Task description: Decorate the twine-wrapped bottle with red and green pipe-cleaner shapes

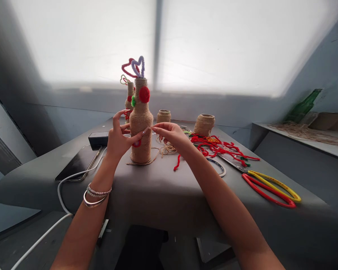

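A twine-wrapped bottle (141,148) stands upright on the table, with a red pompom (144,95) and a green pompom (133,101) on its neck. Purple (138,67) and dark red (126,68) pipe-cleaner hearts rise from the top. My left hand (120,135) grips the bottle's left side, its thumb pressed across the front. Beside the right edge of the bottle, my right hand (170,133) has thumb and finger pinched together; what lies between the tips is too small to make out. Loose twine (154,159) curls round the base.
Behind stand another wrapped bottle (129,97) and wrapped jars (163,115) (204,123). Red pipe cleaners (214,146) and scissors (270,187) with red and yellow handles lie to the right. A phone (79,163), black box (98,139) and white cable (81,173) are at left.
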{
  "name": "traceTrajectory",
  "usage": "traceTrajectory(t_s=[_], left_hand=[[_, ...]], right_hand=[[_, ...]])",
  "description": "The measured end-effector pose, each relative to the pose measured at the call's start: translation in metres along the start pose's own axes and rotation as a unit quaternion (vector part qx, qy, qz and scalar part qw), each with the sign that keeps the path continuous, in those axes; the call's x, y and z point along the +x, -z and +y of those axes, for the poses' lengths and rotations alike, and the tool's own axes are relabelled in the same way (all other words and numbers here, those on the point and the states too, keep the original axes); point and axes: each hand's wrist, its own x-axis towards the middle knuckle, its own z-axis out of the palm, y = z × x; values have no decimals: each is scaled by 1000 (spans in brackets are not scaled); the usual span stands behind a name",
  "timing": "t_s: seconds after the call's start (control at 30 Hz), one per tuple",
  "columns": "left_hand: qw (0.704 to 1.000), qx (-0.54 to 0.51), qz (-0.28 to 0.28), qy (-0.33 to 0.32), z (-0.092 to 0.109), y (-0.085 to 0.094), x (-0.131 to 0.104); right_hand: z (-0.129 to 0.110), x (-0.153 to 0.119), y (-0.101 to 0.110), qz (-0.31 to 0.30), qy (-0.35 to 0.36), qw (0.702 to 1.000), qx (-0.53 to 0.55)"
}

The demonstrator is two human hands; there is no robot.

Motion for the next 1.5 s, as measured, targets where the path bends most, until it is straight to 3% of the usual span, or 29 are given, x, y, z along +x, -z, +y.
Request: traceTrajectory(t_s=[1.07, 1.33, 1.5], left_hand=[[999, 43, 21, -5, 3, -3, -2], [999, 39, 23, -6, 2, -3, -2], [999, 39, 25, -8, 1, -3, -1]], right_hand=[[0, -1, -1, -1, -13, 1000, 0], [1, 0, -1, -3, 10, 1000, -15], [6, 4, -3, -41, 17, 999, -28]])
